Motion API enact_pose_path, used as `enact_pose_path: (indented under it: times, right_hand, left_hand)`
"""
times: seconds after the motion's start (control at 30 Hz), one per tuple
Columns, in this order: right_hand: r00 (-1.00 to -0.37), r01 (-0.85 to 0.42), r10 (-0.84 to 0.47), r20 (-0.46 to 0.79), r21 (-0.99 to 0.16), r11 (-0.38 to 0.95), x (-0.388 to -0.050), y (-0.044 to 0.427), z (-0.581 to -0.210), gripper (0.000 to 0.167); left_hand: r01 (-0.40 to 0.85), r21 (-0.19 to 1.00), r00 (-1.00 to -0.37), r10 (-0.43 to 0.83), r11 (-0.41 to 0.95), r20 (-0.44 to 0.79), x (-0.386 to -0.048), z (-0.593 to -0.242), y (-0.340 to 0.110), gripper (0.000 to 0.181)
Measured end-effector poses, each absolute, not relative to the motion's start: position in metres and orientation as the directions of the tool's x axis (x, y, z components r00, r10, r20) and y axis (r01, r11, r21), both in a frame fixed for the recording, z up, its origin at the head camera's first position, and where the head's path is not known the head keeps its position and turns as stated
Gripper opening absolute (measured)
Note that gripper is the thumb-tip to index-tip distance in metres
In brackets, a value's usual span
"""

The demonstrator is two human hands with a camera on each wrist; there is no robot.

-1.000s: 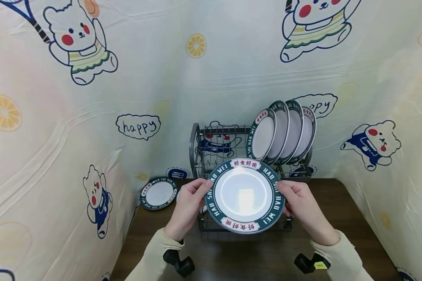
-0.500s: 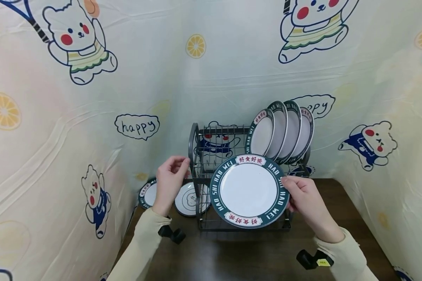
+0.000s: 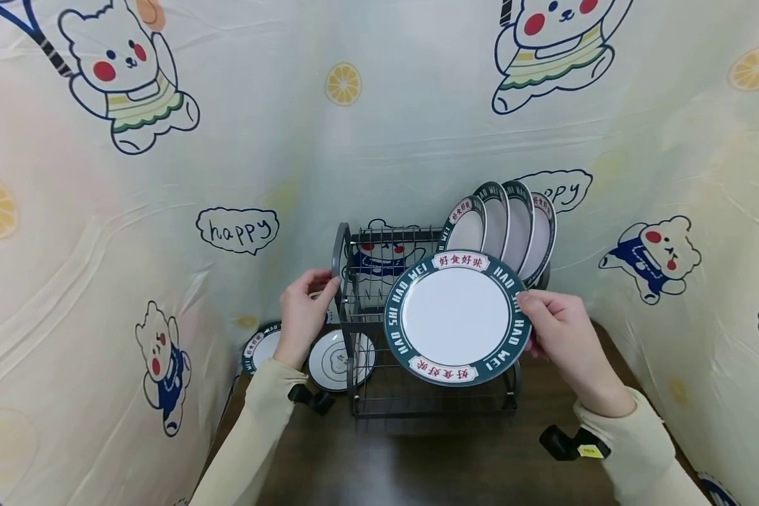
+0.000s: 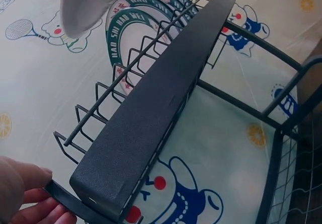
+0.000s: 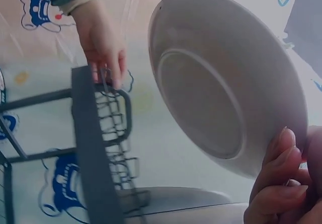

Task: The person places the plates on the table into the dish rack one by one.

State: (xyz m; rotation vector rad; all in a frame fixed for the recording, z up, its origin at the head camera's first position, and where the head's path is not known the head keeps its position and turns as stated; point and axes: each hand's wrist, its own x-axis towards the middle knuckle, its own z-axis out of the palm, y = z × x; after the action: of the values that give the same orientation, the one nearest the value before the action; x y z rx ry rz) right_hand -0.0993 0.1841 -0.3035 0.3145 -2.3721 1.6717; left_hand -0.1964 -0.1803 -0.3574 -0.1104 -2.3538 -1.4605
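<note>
We see a pale cloth (image 3: 379,154) printed with bears, orange slices and the word "happy" behind everything. Below it we have a dark brown table (image 3: 455,467), and on that a black wire rack (image 3: 339,256) with two levels. In front of the rack, our green-rimmed plate (image 3: 457,318) is up in the air, face tilted toward us; the right wrist view shows its pale underside and foot ring. Four similar plates (image 3: 496,219) lean in a row in the rack's upper right part. Left of the rack lie a bear plate (image 3: 334,360), partly behind the rack's post, and a green-rimmed one (image 3: 262,349), partly behind our left hand (image 3: 305,313). That hand pinches the rack's left end frame between thumb and fingers. Our right hand (image 3: 566,334) pinches the held plate's right rim, thumb in front, fingers behind. Small black devices (image 3: 572,443) sit at both wrists.
</note>
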Motion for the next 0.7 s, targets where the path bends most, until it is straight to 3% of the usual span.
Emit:
enact_pose_path:
  times: [0.27, 0.7]
  right_hand:
    - [-0.936, -0.307, 0.004, 0.351, -0.824, 0.475, -0.108, 0.186, -0.268, 0.047]
    - [-0.834, -0.411, -0.008, 0.552, -0.612, 0.675, -0.13, 0.172, -0.234, 0.046]
  left_hand:
    - [0.237, 0.851, -0.945, -0.092, 0.468, 0.314, -0.199, -0.358, -0.178, 0.025]
    - [0.22, 0.878, -0.944, -0.134, 0.425, 0.302, -0.201, -0.363, -0.18, 0.023]
